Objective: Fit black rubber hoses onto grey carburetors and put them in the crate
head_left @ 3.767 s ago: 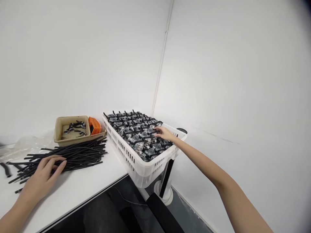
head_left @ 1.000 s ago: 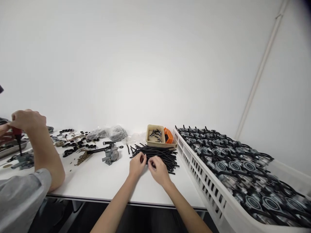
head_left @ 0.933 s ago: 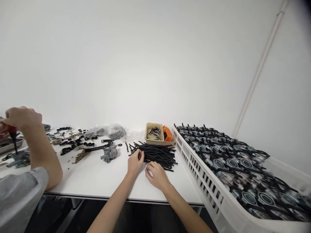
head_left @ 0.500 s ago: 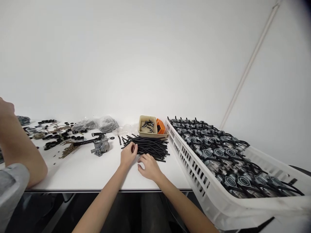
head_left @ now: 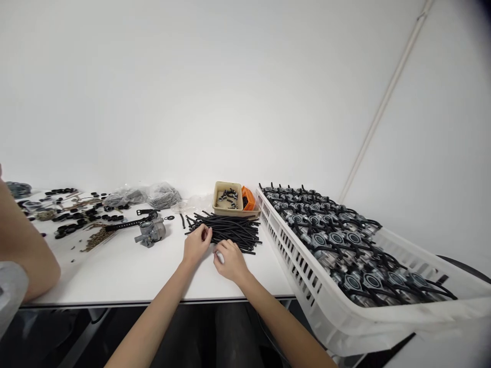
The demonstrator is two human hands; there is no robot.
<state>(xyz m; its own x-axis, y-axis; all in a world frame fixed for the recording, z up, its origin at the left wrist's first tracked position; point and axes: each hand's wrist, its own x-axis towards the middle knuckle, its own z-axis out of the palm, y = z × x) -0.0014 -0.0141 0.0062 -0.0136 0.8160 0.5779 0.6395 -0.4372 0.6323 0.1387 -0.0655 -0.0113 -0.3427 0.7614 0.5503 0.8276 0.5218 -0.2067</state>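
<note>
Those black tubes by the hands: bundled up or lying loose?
Loose, it seems: the black tubes lie heaped on the white table, their ends uneven, with no tie visible, though the left hand hides some.

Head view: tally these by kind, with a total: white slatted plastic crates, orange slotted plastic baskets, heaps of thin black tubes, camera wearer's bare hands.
White slatted plastic crate: 1
Orange slotted plastic basket: 1
Heap of thin black tubes: 1 (individual tubes overlap too much to count)
Wearer's bare hands, left hand and right hand: 2
Total: 5
</note>
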